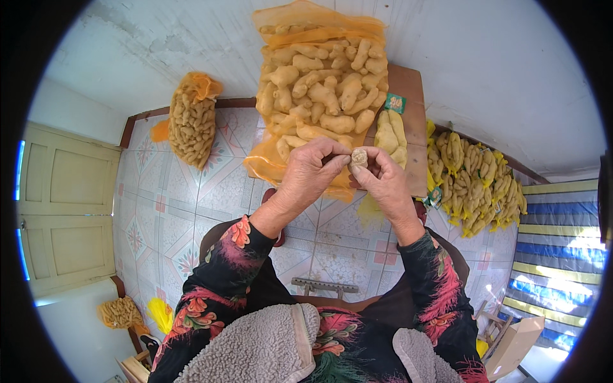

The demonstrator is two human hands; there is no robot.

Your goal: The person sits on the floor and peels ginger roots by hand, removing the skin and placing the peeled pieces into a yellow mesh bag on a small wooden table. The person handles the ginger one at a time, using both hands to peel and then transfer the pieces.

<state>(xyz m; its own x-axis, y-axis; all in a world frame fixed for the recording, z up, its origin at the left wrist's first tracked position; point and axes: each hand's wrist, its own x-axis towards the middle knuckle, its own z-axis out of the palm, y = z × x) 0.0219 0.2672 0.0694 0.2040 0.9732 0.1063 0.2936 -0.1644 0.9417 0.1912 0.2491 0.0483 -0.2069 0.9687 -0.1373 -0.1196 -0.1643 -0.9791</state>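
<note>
My right hand (385, 179) grips a small pale piece of root, probably ginger (359, 158), between thumb and fingers. The fingertips of my left hand (318, 167) are pinched at the left side of that piece; whether they hold a bit of it cannot be made out. Just beyond both hands lies a large orange mesh sack (306, 33) full of ginger-like roots (337, 123), with its loose mouth towards me. To its right, a small yellow net bag of roots (390, 134) with a green label (395, 103) rests on a brown board or tabletop (407, 86).
Many filled yellow net bags (474, 177) are heaped by the right wall. Another orange mesh sack (191, 124) stands at the back left, a smaller one (119, 312) at the lower left near yellow netting (160, 315). A cardboard box (515, 344) is at the lower right.
</note>
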